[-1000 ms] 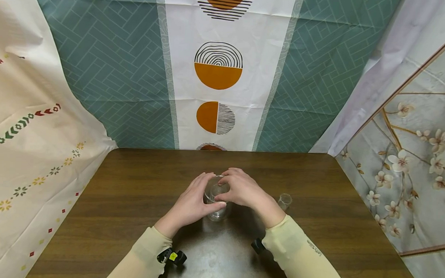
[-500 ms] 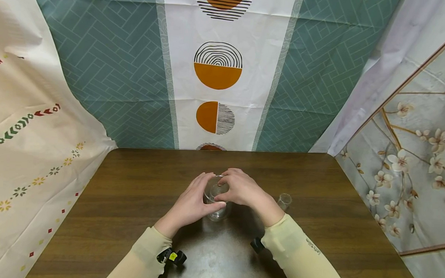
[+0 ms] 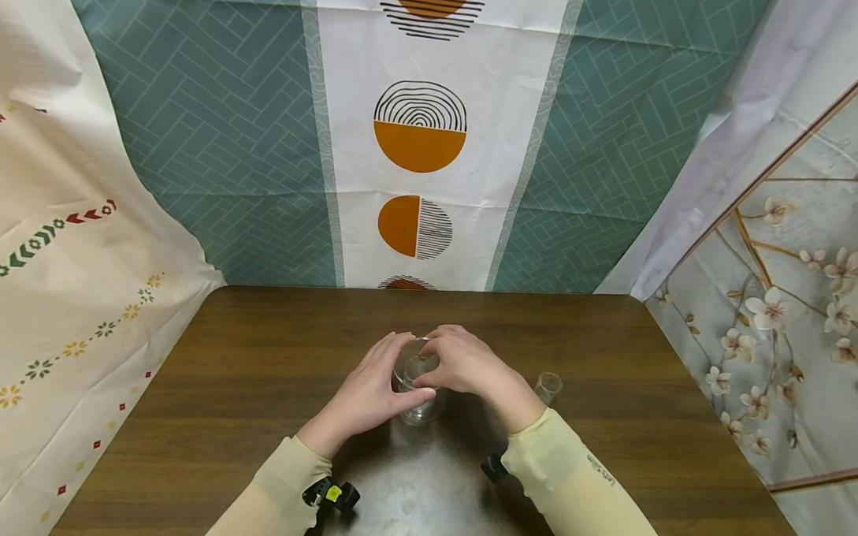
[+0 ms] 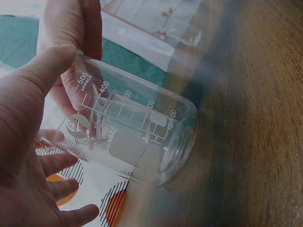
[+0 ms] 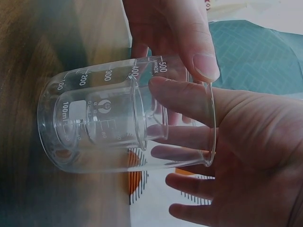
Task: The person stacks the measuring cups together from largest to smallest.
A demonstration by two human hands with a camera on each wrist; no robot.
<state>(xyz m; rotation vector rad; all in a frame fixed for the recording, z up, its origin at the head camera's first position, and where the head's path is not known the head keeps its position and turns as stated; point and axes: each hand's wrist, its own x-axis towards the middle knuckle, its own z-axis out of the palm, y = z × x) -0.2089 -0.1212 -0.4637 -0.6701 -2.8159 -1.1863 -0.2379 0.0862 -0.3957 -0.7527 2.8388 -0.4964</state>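
A large glass beaker (image 3: 418, 416), marked up to 500, stands upright on the wooden table. My left hand (image 3: 370, 388) holds it near the rim, thumb on the near side. My right hand (image 3: 471, 366) reaches into its mouth from the right. Inside stands a smaller beaker (image 5: 78, 109) marked 100 ml. Within that one, the rim of a still smaller glass beaker (image 5: 165, 116) shows, and my right thumb and index finger pinch it. The other right fingers are outstretched outside the large beaker. From the head view, the hands hide much of the glass.
Another small glass beaker (image 3: 548, 388) stands on the table (image 3: 606, 479) to the right, partly behind my right forearm. Patterned cloths (image 3: 256, 136) hang behind the table and at both sides. Light reflects off the near tabletop.
Both hands and the beakers stay almost in place. The right forearm has shifted very slightly to the left.
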